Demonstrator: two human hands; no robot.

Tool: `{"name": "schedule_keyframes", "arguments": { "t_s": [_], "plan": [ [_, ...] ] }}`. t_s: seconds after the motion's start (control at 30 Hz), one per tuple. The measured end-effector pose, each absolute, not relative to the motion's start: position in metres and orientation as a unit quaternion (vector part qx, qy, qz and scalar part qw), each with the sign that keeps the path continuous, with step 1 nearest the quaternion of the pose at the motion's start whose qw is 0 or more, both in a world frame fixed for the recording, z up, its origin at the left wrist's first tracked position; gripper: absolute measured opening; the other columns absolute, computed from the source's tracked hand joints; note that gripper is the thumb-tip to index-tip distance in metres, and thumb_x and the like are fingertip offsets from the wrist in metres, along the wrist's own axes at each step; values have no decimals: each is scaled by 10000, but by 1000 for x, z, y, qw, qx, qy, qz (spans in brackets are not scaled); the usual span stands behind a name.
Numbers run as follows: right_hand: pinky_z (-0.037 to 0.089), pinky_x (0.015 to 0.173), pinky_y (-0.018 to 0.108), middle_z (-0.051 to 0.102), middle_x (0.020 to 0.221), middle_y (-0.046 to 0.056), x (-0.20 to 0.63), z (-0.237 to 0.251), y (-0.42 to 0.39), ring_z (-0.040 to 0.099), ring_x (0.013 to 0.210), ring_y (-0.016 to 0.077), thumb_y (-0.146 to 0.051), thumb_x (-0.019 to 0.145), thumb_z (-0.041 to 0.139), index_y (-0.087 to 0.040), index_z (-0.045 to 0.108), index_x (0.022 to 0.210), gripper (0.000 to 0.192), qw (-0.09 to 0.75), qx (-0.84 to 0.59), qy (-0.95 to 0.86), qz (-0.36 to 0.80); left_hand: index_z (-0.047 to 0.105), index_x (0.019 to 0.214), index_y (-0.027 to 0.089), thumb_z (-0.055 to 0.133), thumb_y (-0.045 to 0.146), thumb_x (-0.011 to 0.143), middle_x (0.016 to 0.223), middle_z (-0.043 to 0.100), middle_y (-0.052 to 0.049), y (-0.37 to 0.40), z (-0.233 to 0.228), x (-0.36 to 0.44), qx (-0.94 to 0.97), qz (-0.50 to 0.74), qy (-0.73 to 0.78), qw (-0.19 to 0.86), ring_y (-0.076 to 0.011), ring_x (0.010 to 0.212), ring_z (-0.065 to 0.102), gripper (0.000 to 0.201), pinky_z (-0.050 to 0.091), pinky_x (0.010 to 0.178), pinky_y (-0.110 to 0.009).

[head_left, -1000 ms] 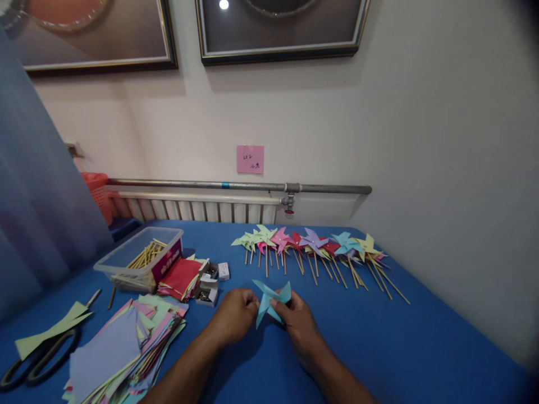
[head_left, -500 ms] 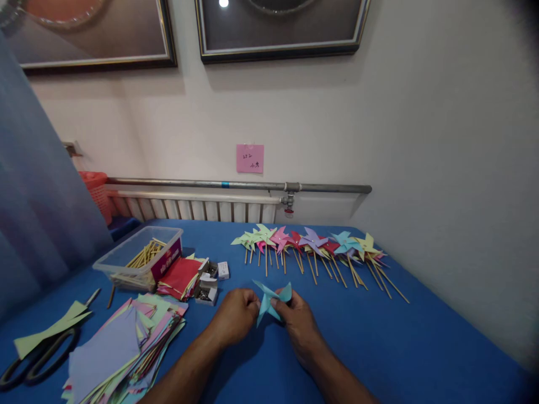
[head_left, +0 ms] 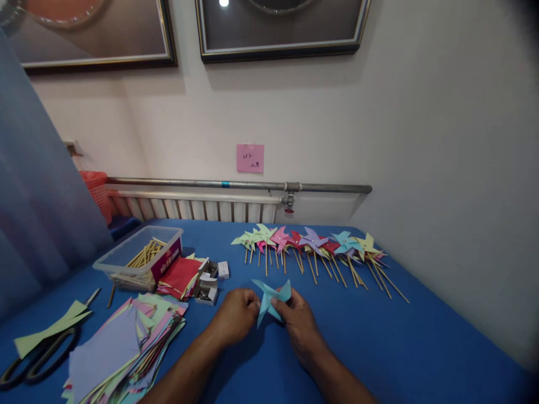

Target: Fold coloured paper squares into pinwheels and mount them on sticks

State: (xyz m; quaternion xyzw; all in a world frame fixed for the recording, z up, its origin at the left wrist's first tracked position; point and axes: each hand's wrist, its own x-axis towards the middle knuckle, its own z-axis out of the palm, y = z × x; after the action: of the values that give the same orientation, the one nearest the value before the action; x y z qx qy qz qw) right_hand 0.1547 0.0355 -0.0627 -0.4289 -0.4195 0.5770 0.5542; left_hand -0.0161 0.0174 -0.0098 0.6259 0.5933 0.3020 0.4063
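A light blue paper pinwheel (head_left: 269, 300) is pinched in my right hand (head_left: 298, 321), its thumb pressing on the folded middle. Close against the pinwheel's left side, my left hand (head_left: 238, 315) is closed with the fingertips together. Whatever those fingers may hold is hidden. No stick shows on this pinwheel. To the left of my hands lie small open boxes of metal pins (head_left: 205, 293). Behind my hands, a row of finished pinwheels (head_left: 314, 241) on wooden sticks lies across the table.
A clear plastic box (head_left: 126, 261) holds wooden sticks. Red paper squares (head_left: 181, 276) lie beside it. Nearer are stacked coloured sheets (head_left: 105, 350) and black-handled scissors (head_left: 53, 359) under a green paper piece (head_left: 53, 328). A wall (head_left: 455, 196) borders the blue table's right side.
The blue pinwheel has tilted very slightly between my hands. Both hands stay in nearly the same place, and everything else is as it was.
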Motion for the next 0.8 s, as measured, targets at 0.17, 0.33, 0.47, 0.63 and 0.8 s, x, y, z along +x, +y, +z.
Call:
{"name": "schedule_keyframes", "arguments": {
  "t_s": [0.17, 0.33, 0.47, 0.63, 0.8],
  "plan": [
    [447, 661, 283, 673, 708, -41, 155, -62, 36, 565, 668, 171, -414, 649, 910, -213, 719, 870, 355, 560, -428, -425, 568, 598, 693, 194, 529, 148, 892, 606, 579, 26, 16, -7, -15, 627, 301, 592, 407, -135, 585, 506, 216, 328, 580, -255],
    [473, 686, 296, 710, 751, -25, 155, -64, 36, 597, 690, 182, -402, 662, 912, -209, 736, 904, 356, 563, -428, -421, 568, 593, 689, 198, 525, 134, 878, 593, 570, 31, 16, -5, -14, 620, 298, 595, 416, -135, 570, 498, 211, 316, 568, -256],
    [506, 738, 315, 745, 796, -7, 154, -62, 36, 645, 742, 206, -375, 663, 910, -212, 746, 913, 340, 565, -413, -417, 580, 594, 704, 201, 510, 136, 868, 606, 590, 27, 16, -9, -14, 620, 303, 588, 422, -137, 564, 511, 195, 345, 568, -259],
    [504, 707, 315, 741, 763, 1, 154, -54, 36, 643, 710, 210, -353, 642, 907, -214, 723, 875, 328, 559, -413, -402, 596, 600, 719, 201, 516, 150, 848, 596, 582, 33, 18, -18, -16, 619, 301, 573, 446, -132, 551, 509, 162, 351, 552, -254],
    [467, 653, 295, 702, 699, -22, 159, -47, 35, 595, 646, 183, -333, 625, 897, -214, 712, 864, 324, 543, -424, -412, 597, 597, 702, 191, 528, 131, 819, 585, 510, 55, 17, -16, -17, 625, 296, 582, 427, -113, 547, 423, 149, 295, 535, -256]
  ]
}}
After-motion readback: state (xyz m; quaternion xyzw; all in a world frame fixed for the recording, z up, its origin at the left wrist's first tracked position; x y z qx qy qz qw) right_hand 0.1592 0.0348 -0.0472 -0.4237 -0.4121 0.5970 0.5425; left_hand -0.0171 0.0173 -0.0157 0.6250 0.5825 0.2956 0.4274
